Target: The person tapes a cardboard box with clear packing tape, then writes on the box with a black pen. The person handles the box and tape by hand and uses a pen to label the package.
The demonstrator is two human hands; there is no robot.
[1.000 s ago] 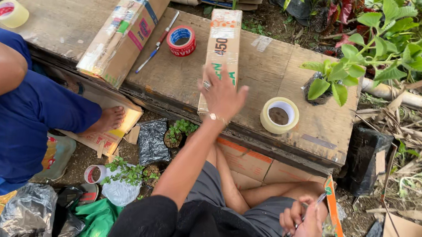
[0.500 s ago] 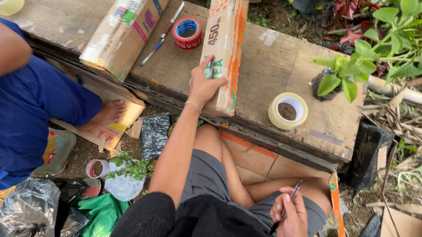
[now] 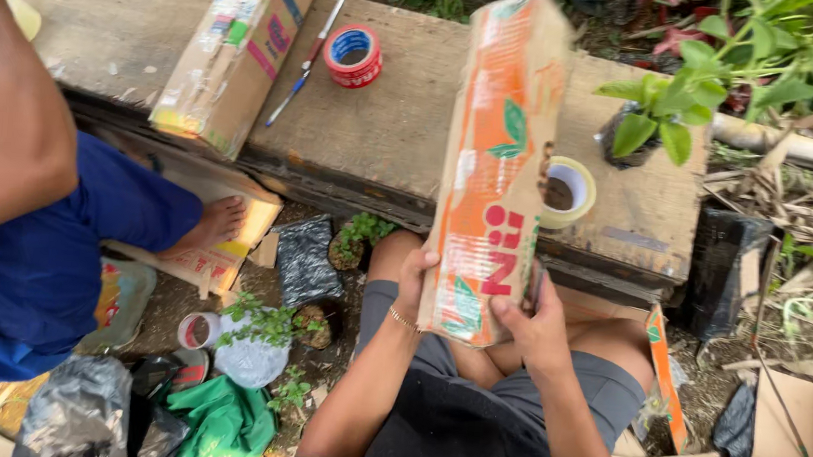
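I hold a long taped cardboard box (image 3: pixel 495 158) with orange and green print upright over my lap, its top tilted away over the wooden table (image 3: pixel 386 121). My left hand (image 3: pixel 414 277) grips its lower left edge. My right hand (image 3: pixel 534 326) grips its lower right side, and something thin seems pinned between that hand and the box. A roll of clear tape (image 3: pixel 569 193) lies on the table just behind the box.
A second cardboard box (image 3: pixel 237 46), a red tape roll (image 3: pixel 353 55) and a pen (image 3: pixel 306 61) lie on the table. A potted plant (image 3: pixel 652 122) stands at right. A person in blue (image 3: pixel 27 257) sits at left. Bags and small plants (image 3: pixel 263 328) litter the ground.
The box went from lying flat on the table to being lifted and drawn toward my lap. My right hand came up from my lap and took hold of it.
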